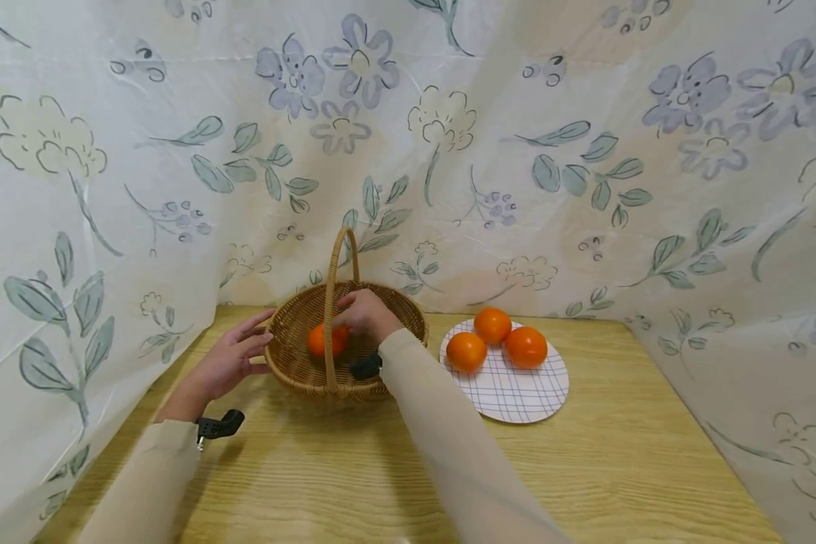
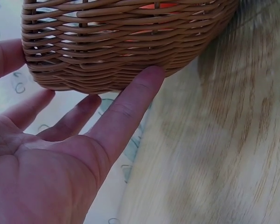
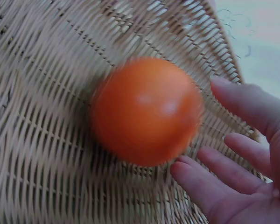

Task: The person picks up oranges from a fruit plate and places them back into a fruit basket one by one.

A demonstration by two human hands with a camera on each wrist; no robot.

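Observation:
A wicker basket (image 1: 287, 332) with an arched handle (image 1: 330, 302) stands on the table near the back. One orange (image 1: 317, 341) lies inside it. My left hand (image 1: 226, 364) is at the basket's left side, fingers spread; in the left wrist view a fingertip touches the woven wall (image 2: 107, 51). Reaching into the basket, my right hand (image 1: 366, 311) is just beside the orange. The right wrist view shows that hand (image 3: 238, 186) with fingers parted and a small gap between them and the orange (image 3: 147, 112).
Right of the basket, a round white plate (image 1: 517, 397) with blue checked lines holds three oranges (image 1: 493, 326). A flower-patterned cloth (image 1: 442, 189) hangs behind and along both sides of the wooden table (image 1: 625, 453).

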